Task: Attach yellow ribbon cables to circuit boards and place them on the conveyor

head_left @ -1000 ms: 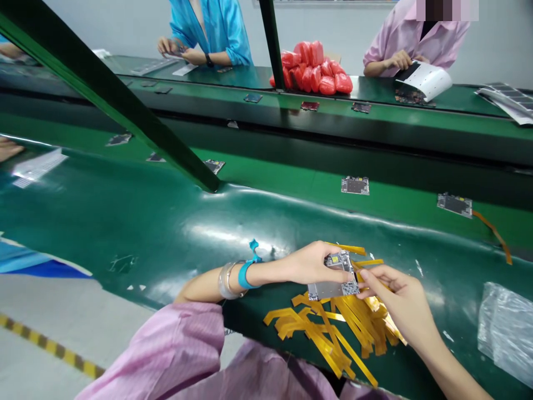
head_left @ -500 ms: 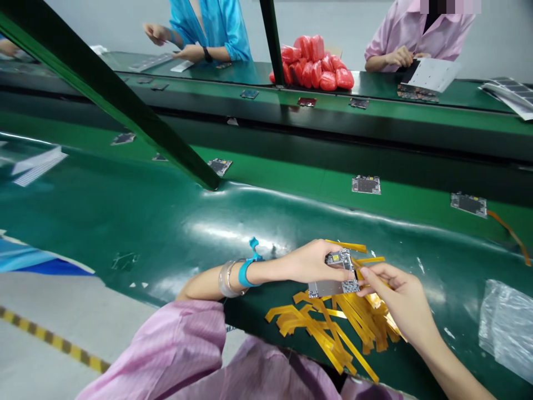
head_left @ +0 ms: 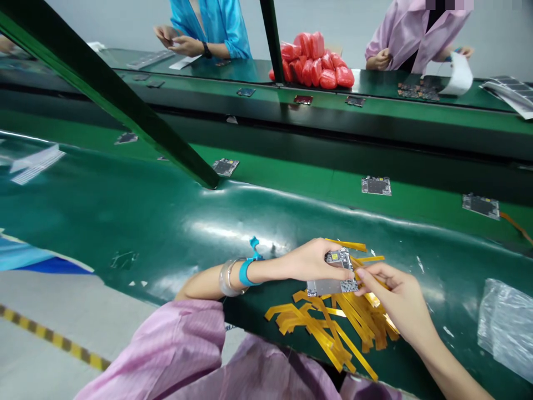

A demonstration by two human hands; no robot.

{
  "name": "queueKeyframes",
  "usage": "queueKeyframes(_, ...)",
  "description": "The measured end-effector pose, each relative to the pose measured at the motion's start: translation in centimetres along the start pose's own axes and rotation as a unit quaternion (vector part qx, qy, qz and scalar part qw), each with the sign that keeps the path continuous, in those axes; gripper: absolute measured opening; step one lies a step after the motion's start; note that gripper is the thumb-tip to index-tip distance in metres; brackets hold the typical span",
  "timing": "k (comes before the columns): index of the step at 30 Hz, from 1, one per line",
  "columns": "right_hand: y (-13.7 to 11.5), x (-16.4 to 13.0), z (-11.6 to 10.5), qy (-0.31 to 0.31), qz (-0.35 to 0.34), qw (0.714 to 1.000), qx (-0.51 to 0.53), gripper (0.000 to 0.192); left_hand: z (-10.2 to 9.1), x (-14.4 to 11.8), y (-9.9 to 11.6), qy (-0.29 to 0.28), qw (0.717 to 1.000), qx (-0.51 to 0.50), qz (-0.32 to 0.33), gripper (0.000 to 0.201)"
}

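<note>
My left hand [head_left: 318,261] grips a circuit board [head_left: 328,287] over the near side of the green bench, thumb across its face and fingers behind it. The board is tilted, with a small yellow patch near its top. At its right edge, the fingertips of my right hand [head_left: 395,291] are pinched on an amber flex cable, mostly covered by the fingers. Below both hands lies a loose pile of amber flex cables [head_left: 353,319]; a few more stick out behind the board.
A conveyor belt [head_left: 300,178] runs beyond the bench, carrying several circuit boards [head_left: 376,185]. A slanted green post [head_left: 166,133] crosses the left. Clear plastic bags [head_left: 506,328] lie at right. Across the line, two people work near red wrapped bundles [head_left: 316,64].
Boards on the near belt have shifted right; those on the far belt slightly left. My hands have barely moved. The person opposite in pink has drawn their hands apart, with a white sheet now curled.
</note>
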State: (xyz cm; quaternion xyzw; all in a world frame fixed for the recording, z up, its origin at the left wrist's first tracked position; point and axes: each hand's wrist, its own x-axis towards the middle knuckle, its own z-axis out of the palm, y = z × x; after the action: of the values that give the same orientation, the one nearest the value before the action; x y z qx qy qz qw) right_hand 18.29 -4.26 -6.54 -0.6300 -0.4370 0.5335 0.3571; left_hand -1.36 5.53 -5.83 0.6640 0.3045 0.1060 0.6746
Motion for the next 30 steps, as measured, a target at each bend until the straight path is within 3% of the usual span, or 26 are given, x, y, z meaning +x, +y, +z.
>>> queueKeyframes(7, 0.1, 0.0, -0.4, 0.004, -0.004, 0.999, -0.047, 0.032, 0.7, 0.5, -1.2, 0.028, 0.999, -0.020, -0.020, 0.026)
queueKeyframes(13, 0.1, 0.1, -0.2, -0.015, 0.025, 1.000, 0.012, 0.038, 0.7, 0.8, -1.6, 0.031, 0.999, -0.015, -0.015, 0.036)
queueKeyframes(18, 0.5, 0.4, -0.6, -0.028, 0.078, 0.993, 0.087, 0.055, 0.3, 0.7, -1.5, 0.035, 0.999, 0.015, -0.022, 0.040)
queueKeyframes(21, 0.3, 0.8, -0.6, -0.077, 0.082, 0.990, 0.087, 0.049, 0.0, 0.7, -1.1, 0.057, 0.997, 0.051, -0.014, 0.052)
queueKeyframes(23, 0.1, 1.3, -0.3, -0.104, 0.081, 0.989, 0.067, 0.043, -0.4, 0.7, -0.7, 0.078, 0.993, 0.089, -0.001, 0.059)
queueKeyframes(26, -0.7, 3.0, 0.1, -0.091, 0.062, 0.993, 0.047, 0.038, -1.8, 0.7, -0.2, 0.126, 0.981, 0.145, -0.013, 0.060)
queueKeyframes(30, -2.6, 8.0, -0.5, -0.044, -0.006, 0.998, 0.037, 0.038, -5.4, 0.8, 0.1, 0.291, 0.943, 0.157, 0.046, 0.039)
